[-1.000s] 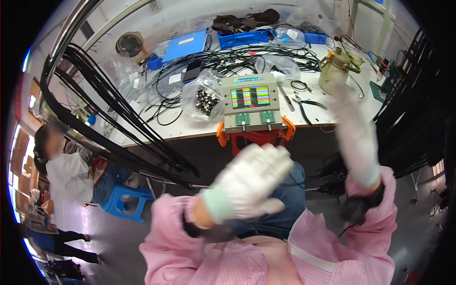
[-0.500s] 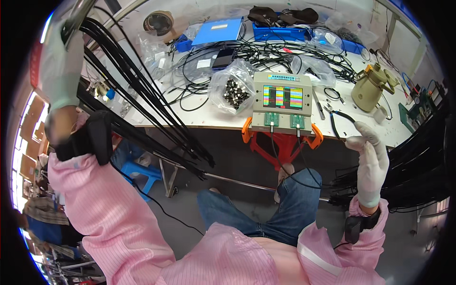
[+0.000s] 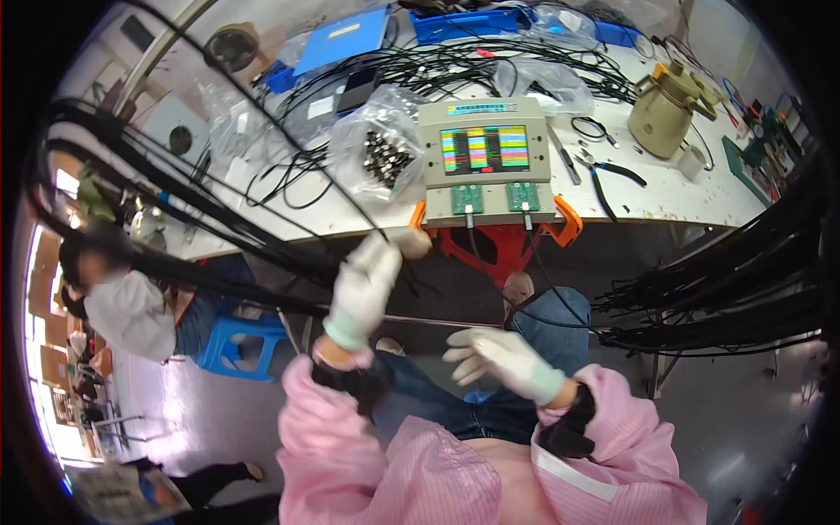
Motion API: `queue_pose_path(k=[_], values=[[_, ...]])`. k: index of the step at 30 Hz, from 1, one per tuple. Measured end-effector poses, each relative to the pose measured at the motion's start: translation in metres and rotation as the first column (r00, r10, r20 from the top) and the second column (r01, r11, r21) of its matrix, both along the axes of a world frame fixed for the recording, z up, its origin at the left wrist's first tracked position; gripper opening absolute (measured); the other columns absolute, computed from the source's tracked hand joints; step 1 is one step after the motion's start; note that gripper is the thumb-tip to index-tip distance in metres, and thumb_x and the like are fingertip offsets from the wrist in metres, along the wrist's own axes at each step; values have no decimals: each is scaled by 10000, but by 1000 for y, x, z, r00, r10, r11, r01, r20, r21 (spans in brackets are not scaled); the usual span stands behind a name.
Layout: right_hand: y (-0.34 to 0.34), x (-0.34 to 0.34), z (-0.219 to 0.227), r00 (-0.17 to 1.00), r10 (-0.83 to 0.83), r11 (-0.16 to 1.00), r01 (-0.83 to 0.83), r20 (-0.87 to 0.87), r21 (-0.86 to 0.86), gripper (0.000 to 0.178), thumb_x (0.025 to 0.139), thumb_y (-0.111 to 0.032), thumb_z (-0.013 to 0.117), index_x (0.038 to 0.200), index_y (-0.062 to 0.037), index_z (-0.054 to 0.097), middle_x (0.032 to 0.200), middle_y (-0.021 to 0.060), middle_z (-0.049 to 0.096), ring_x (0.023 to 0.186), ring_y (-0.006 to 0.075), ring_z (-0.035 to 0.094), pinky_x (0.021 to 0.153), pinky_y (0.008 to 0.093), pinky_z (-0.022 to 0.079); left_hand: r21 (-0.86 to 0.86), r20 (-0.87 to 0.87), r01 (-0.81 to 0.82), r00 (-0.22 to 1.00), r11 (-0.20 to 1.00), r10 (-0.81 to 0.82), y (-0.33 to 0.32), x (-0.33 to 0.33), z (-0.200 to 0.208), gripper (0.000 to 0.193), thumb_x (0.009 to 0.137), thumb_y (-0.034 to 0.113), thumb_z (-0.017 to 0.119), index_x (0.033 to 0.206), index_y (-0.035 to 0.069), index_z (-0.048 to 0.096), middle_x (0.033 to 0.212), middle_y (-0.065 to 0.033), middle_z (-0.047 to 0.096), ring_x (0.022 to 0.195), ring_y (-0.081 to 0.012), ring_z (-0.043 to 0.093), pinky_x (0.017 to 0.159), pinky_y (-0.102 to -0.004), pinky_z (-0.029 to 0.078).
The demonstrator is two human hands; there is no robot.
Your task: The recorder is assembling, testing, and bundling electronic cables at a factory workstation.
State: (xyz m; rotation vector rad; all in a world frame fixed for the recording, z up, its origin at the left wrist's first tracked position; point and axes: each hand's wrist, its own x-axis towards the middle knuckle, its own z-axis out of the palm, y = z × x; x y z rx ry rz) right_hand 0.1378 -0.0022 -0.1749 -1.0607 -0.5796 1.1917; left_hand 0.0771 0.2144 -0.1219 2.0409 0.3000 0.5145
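Note:
My gloved left hand (image 3: 363, 284) is in front of the table edge, its fingers closed on a thin black cable (image 3: 337, 185) that runs down from the upper left. The cable's end is hidden by the fingers. Over my lap, my gloved right hand (image 3: 507, 363) holds nothing; its fingers reach leftward, somewhat apart. Beyond both hands stands a grey-beige tester (image 3: 411, 109) with a lit, coloured screen (image 3: 484, 150). Two green circuit boards (image 3: 467, 199) at its front each have a black cable plugged in. More black cables (image 3: 201, 227) hang in a bundle at left.
On the white table (image 3: 289, 223) are a bag of metal connectors (image 3: 385, 162), pliers (image 3: 604, 179), a thermos jug (image 3: 665, 114) and tangled cables (image 3: 455, 66). Another cable bundle (image 3: 726, 280) hangs at right. A person (image 3: 131, 315) is by a blue stool (image 3: 241, 350) at left.
My left hand has come from the upper left down to the tester's front edge, now with a cable. My right hand has moved left from the table's right side to above my lap.

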Motion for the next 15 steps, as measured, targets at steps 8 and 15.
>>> queue_pose_path(k=[8,15], values=[[30,-6,-89,514,-287,956,97,-809,-277,394,898,-370,416,1021,0,475,808,133,587,598,197,571,586,311,479,-584,-111,451,779,675,-617,-79,-83,-56,381,873,190,430,1160,-60,443,1059,-202,556,880,-233,570,741,-346,469],[21,-22,-27,989,-129,915,92,-67,-393,257,899,-275,426,879,-40,527,581,60,555,389,144,488,421,287,412,-900,88,159,979,406,-186,-54,-68,-71,457,918,307,399,1193,-57,423,953,-176,592,655,-165,562,651,-272,471]])
